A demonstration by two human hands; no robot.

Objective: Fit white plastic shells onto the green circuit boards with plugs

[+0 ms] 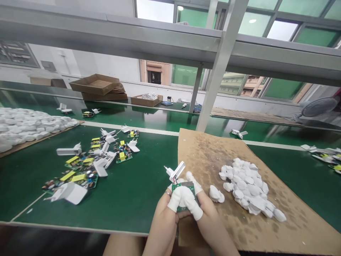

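In front of me, my left hand point(164, 206) and my right hand point(207, 208) close around a green circuit board point(190, 185). White covers sit on the thumbs and some fingertips. Both thumbs press together on the board's face; whether white material lies under them, I cannot tell. A white plug housing point(176, 172) with pins hangs off the board's far side on short red and dark wires. Just right of my right hand, a white lump point(216, 194) lies on a stained cardboard sheet point(202, 153), beside a pile of similar white lumps point(249, 186).
Several circuit boards with white plug housings point(101, 167) are scattered at left on the green table point(138, 202). More white pieces point(34, 124) cover a cardboard sheet at far left. A slanted grey post point(217, 71) rises behind the cardboard. Cardboard trays point(96, 85) and a fan point(318, 106) stand behind.
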